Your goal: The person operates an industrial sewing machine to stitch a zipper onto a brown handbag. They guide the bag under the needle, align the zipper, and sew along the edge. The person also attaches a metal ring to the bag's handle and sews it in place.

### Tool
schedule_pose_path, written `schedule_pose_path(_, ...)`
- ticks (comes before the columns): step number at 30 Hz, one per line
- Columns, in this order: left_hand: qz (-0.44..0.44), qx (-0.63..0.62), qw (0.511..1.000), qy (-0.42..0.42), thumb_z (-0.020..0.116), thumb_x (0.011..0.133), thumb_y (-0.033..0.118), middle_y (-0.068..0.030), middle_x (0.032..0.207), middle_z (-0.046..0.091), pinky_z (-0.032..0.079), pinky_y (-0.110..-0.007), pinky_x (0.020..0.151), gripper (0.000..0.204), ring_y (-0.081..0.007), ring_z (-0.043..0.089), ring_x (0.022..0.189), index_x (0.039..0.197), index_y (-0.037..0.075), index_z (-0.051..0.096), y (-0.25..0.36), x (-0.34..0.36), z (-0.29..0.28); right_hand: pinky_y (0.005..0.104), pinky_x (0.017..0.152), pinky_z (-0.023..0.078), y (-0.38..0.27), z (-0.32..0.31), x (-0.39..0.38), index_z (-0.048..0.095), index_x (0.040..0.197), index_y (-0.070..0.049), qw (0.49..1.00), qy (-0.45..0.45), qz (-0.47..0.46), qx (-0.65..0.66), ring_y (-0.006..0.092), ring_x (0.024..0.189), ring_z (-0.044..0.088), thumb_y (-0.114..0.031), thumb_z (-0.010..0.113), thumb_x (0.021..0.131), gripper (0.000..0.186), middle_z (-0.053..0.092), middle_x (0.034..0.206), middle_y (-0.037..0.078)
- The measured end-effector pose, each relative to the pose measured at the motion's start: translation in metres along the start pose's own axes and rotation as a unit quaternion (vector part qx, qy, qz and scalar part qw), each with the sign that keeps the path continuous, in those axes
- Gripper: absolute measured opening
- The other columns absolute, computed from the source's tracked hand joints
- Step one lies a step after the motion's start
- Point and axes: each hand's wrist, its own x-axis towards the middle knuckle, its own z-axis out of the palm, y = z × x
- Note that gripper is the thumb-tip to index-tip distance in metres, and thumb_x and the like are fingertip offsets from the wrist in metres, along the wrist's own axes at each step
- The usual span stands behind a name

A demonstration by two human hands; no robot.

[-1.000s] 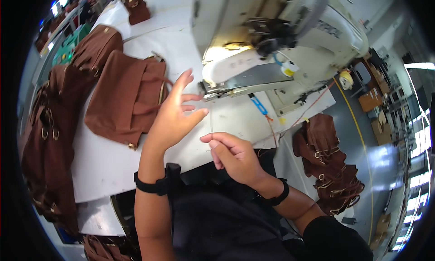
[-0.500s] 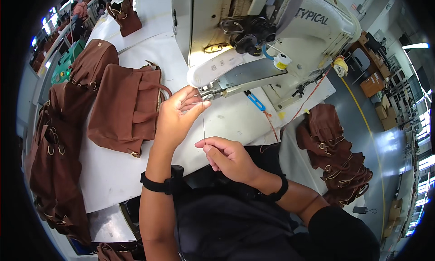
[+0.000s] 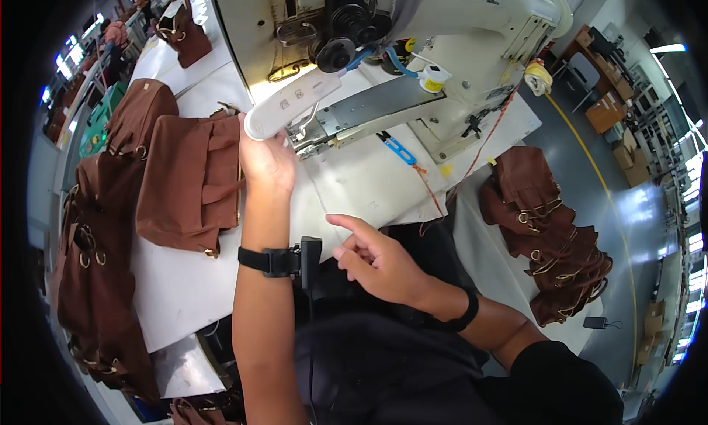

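A large cream sewing machine (image 3: 498, 23) with a narrow arm stands before me. My left hand (image 3: 267, 159) is raised at the machine's needle end, its palm beside a white rounded plastic cover (image 3: 291, 104). That cover hides most of its fingers. Lower and to the right, my right hand (image 3: 380, 263) hangs above the table edge with its index finger stretched out and the thumb apart. A faint thread (image 3: 318, 192) runs from the needle area down toward that fingertip; whether it touches is unclear. Blue thread snips (image 3: 398, 148) lie beside the machine's base.
Brown bags lie on the left of the white table (image 3: 184, 292), among them a handled bag (image 3: 188, 181). Another brown bag (image 3: 188, 37) stands farther back. Several more brown bags (image 3: 542, 233) are heaped at the right. An orange cord (image 3: 483, 141) hangs down by the machine.
My left hand has moved up behind the white cover, which has swung lower left in view. My right hand's thumb and index finger have parted from their pinch on the thread.
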Motion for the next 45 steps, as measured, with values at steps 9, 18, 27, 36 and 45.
schedule_pose_path(9,0.087,0.544,0.834,-0.034,0.064,0.108,0.029,-0.0026,0.069,0.062,0.042,-0.027,0.064,0.045,-0.0091,0.053,0.064,0.073,0.001,0.065,0.072,-0.136,-0.095,0.0445,0.084,0.058,0.046,-0.031,-0.028,0.072,0.122,-0.006,0.955,-0.096,-0.098,-0.264,0.0371,0.096,0.071,-0.022,0.064,0.103,0.026,0.072,0.107,0.014)
schedule_pose_path(18,0.226,0.648,0.727,0.001,0.074,0.094,0.004,-0.0096,0.098,0.070,0.052,-0.029,0.073,0.008,-0.0161,0.064,0.085,0.090,0.000,0.069,0.059,-0.200,-0.093,0.0449,0.089,0.058,0.108,-0.063,-0.070,0.071,0.125,-0.006,0.954,-0.144,-0.038,-0.262,0.0373,0.099,0.072,-0.024,0.064,0.102,0.030,0.071,0.113,0.015)
schedule_pose_path(27,0.322,0.824,0.465,-0.027,0.079,0.085,0.001,-0.0134,0.118,0.066,0.050,-0.044,0.095,0.033,-0.0345,0.063,0.105,0.115,0.003,0.065,0.111,-0.159,-0.076,0.0385,0.085,0.059,0.111,-0.075,-0.074,0.071,0.125,-0.005,0.976,-0.179,0.001,-0.127,0.0312,0.095,0.074,-0.023,0.069,0.101,0.030,0.073,0.106,0.016)
schedule_pose_path(36,0.355,0.840,0.401,-0.087,0.080,0.080,0.004,-0.0151,0.128,0.066,0.047,-0.050,0.107,0.046,-0.0377,0.061,0.123,0.123,0.004,0.063,0.104,-0.114,-0.097,0.0323,0.077,0.056,0.059,-0.062,-0.035,0.073,0.124,-0.004,0.976,-0.218,0.005,-0.020,0.0208,0.081,0.070,-0.024,0.069,0.103,0.029,0.076,0.100,0.013)
schedule_pose_path(45,0.287,0.773,0.557,-0.099,0.077,0.085,0.004,-0.0116,0.101,0.074,0.056,-0.038,0.089,0.023,-0.0288,0.072,0.095,0.107,0.004,0.069,0.115,-0.084,-0.126,0.0302,0.078,0.055,0.053,-0.040,-0.027,0.072,0.125,-0.002,0.991,-0.134,0.017,0.022,0.0154,0.083,0.070,-0.023,0.065,0.105,0.029,0.076,0.099,0.011)
